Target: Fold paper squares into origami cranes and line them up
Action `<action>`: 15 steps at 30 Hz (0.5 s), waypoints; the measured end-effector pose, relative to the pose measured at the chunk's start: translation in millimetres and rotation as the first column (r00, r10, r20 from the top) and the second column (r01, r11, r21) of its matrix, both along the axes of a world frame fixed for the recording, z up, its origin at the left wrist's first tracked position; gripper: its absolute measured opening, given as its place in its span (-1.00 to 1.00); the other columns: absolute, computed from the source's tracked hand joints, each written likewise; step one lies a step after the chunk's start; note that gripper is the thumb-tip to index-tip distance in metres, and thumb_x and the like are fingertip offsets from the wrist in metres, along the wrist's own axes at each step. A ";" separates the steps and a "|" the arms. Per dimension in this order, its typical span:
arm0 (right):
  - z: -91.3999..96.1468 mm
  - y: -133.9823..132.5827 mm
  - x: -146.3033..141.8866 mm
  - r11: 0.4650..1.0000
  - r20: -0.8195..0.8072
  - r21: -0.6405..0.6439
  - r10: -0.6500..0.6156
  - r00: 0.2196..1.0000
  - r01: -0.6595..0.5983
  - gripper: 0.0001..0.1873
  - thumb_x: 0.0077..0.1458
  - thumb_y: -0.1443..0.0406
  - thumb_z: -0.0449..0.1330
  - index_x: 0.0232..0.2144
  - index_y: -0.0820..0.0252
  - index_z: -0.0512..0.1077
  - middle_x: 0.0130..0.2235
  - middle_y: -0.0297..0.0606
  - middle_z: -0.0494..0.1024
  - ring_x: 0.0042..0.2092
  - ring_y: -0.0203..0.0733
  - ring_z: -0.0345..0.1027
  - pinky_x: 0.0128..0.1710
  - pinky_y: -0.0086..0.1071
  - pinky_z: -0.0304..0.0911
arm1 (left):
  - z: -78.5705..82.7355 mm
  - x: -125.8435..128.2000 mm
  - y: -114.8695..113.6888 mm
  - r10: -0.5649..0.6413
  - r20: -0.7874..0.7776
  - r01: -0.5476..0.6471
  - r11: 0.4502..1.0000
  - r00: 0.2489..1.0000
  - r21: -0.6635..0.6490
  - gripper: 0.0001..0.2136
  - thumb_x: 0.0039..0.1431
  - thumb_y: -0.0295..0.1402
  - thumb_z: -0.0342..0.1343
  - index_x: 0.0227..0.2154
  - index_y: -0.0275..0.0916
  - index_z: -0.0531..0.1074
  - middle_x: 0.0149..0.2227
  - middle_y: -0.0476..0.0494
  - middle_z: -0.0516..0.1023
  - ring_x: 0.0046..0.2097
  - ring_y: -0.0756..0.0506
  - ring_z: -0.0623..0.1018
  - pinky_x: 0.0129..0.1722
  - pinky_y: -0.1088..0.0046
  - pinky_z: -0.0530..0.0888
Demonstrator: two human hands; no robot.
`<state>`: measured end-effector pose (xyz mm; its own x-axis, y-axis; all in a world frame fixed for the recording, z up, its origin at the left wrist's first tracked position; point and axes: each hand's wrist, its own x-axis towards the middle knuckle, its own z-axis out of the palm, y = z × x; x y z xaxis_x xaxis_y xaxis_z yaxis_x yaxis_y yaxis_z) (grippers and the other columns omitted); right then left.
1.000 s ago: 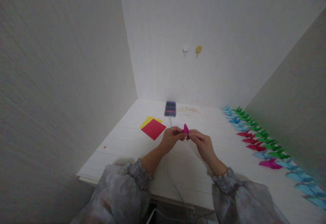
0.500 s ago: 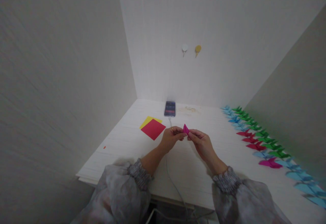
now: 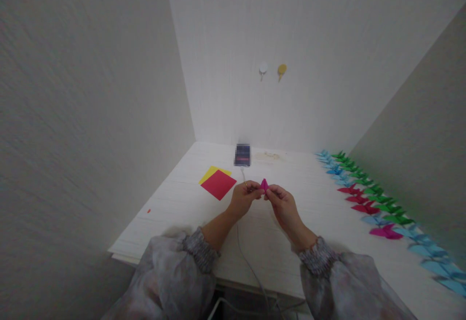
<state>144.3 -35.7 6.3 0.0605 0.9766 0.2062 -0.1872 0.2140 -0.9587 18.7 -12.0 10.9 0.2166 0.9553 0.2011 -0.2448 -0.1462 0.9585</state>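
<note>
Above the middle of a white table (image 3: 174, 198), both my hands pinch a small folded magenta paper piece (image 3: 264, 184). My left hand (image 3: 243, 198) grips its left side with closed fingers; a ring shows on one finger. My right hand (image 3: 282, 204) grips its right side, fingertips pressed together. The two hands touch at the paper. Grey patterned sleeves cover both forearms.
A red paper square (image 3: 218, 184) lies on a yellow one (image 3: 209, 173) at the left. A phone (image 3: 242, 155) stands at the back, its cable (image 3: 247, 261) running to the front edge. Rows of folded blue, green, red and magenta paper shapes (image 3: 367, 203) line the right side. Walls close in on three sides.
My right hand has shifted slightly left, closer to the left hand, and the magenta piece sits lower between the fingertips. The view has drifted a little.
</note>
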 end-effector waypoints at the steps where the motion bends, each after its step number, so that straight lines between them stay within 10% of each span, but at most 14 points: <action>1: -0.2 -0.6 -0.9 1.000 0.008 0.000 -0.012 1.000 0.012 -0.83 -0.16 0.20 0.20 -0.51 0.18 0.38 -0.57 -0.39 0.36 -0.49 -0.31 0.22 -0.40 -0.41 0.16 | 0.4 0.1 -0.2 -0.003 0.002 0.003 1.000 1.000 0.001 -0.84 -0.21 -0.35 0.19 -0.54 -0.33 0.39 -0.62 0.01 0.39 -0.56 0.08 0.34 -0.52 0.56 0.27; 15: 20.4 -3.7 6.8 0.997 0.103 -0.082 0.019 0.994 -0.010 -0.75 -0.22 0.20 0.24 -0.45 0.23 0.39 -0.54 -0.31 0.48 -0.49 -0.25 0.34 -0.40 -0.33 0.24 | 0.3 -2.7 3.6 -0.041 0.046 0.044 0.997 0.998 -0.062 -0.78 -0.16 -0.27 0.16 -0.48 -0.32 0.36 -0.56 -0.01 0.40 -0.52 0.07 0.39 -0.46 0.52 0.35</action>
<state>151.1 -39.4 26.7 0.0284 0.9910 0.1308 -0.0881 0.1328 -0.9872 16.0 -8.4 11.2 0.2498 0.9564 0.1515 -0.2920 -0.0748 0.9535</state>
